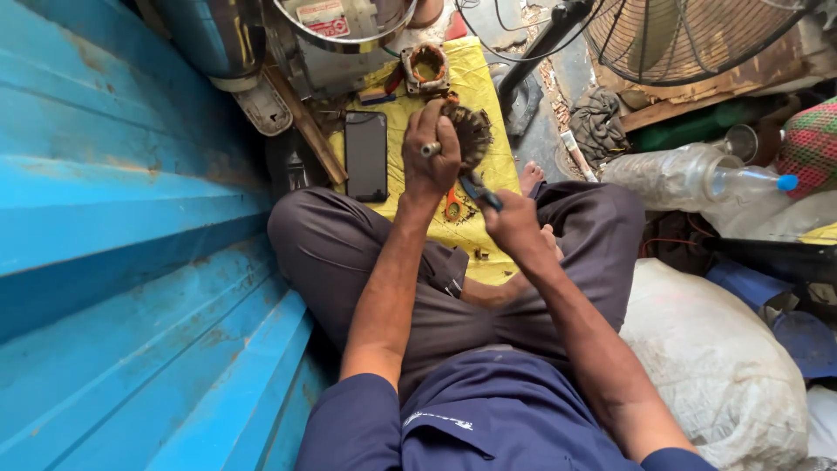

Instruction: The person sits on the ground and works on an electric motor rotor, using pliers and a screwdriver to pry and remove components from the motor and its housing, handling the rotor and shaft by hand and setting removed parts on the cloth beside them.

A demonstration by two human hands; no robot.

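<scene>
View from above of a person sitting cross-legged on the floor beside a blue corrugated metal wall [113, 218]. A yellow cloth [488, 96] lies spread in front of the knees.

The left hand [429, 157], a ring on one finger, is closed over the top of a round, dark motor stator wound with brownish copper wire [473, 131]. The stator stands tilted on the cloth, just past the person's knees. The right hand [514, 222] is wrapped around the blue handles of a small pair of pliers [479, 190], whose tip points at the stator's lower edge.

The stator looks like a heavy, rigid stack of iron, so it probably wants a firm grip around its outer ring. The wire windings look thin and easily nicked or bent, and are best left untouched by the fingers. The metal core may have sharp edges.

On the cloth also lie a black smartphone [366, 155], face up to the left, and a second, squarish orange-wound motor part [425, 68] farther away. A clear plastic bottle with a blue cap [697, 174] lies to the right, below a wire fan guard [689, 35].
</scene>
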